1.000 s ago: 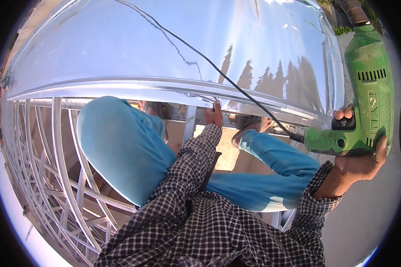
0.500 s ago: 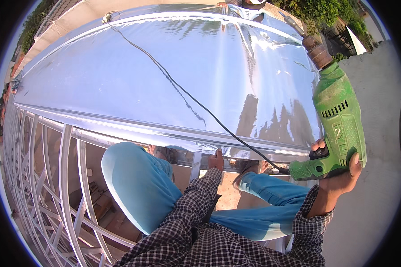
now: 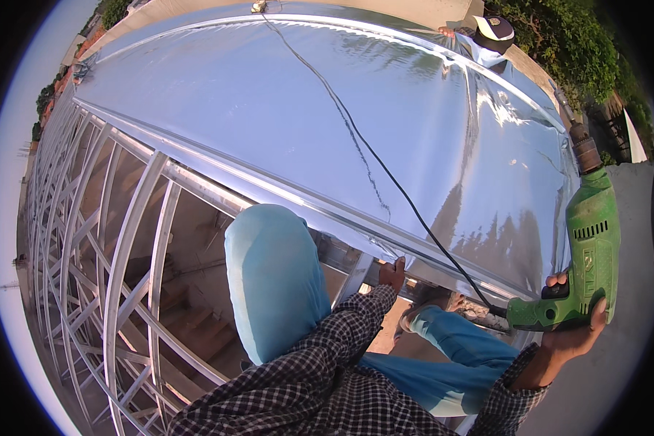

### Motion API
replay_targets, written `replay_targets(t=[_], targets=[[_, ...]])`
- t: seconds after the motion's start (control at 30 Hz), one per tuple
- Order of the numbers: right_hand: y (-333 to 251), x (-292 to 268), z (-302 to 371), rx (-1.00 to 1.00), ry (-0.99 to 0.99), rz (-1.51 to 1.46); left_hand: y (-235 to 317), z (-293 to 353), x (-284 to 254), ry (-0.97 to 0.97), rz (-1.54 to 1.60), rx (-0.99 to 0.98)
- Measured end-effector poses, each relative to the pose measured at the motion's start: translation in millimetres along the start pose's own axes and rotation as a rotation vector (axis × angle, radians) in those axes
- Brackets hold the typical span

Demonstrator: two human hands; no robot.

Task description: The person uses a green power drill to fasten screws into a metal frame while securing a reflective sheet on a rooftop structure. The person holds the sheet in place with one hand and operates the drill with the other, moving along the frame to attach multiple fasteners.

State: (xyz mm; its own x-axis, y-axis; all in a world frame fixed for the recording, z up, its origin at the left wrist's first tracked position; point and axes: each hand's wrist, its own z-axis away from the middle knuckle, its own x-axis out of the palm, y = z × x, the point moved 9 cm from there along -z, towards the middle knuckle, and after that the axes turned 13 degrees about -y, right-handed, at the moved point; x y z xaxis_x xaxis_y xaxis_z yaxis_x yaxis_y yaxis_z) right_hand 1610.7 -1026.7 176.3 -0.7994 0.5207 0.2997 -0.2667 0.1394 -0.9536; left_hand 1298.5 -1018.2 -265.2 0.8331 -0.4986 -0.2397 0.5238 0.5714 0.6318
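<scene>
My right hand (image 3: 575, 330) is wrapped round the handle of a green corded power drill (image 3: 592, 240), a finger by its dark trigger. The drill stands upright at the right, its worn brown chuck and long bit pointing up and away. From the handle base a black cable (image 3: 385, 171) runs across a large shiny silver foil sheet (image 3: 269, 123). At the sheet's near edge, my left hand (image 3: 392, 275) is closed on the foil, beside a metal rail; its fingertips are partly hidden.
Curved metal roof trusses (image 3: 116, 276) fill the left, with a deep drop between them. My bent knee (image 3: 272, 276) rests close to the near rail (image 3: 218, 192). Beyond the far edge is another person in a cap (image 3: 494, 33). A grey wall (image 3: 632, 211) stands at the right.
The view has turned left, so the scene sits farther right and lower. The person beyond the far edge shows more. Both hands keep their holds.
</scene>
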Motion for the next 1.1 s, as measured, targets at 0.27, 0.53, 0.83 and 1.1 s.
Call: replay_targets(t=[0.27, 0.53, 0.83, 1.1], targets=[[-2, -11, 3, -0.014, -0.053, -0.035, -9, -3, 7, 0.051, -0.018, -0.030], [-4, -11, -1, -0.012, -0.077, -0.002, 10, 1, 9, -0.058, -0.004, -0.032], [4, -41, 7, -0.012, 0.125, -0.030, 13, 3, 0, -0.006, 0.010, 0.060], [7, -41, 6, 0.003, 0.004, -0.058, -9, -2, -9, 0.141, -0.078, 0.038]])
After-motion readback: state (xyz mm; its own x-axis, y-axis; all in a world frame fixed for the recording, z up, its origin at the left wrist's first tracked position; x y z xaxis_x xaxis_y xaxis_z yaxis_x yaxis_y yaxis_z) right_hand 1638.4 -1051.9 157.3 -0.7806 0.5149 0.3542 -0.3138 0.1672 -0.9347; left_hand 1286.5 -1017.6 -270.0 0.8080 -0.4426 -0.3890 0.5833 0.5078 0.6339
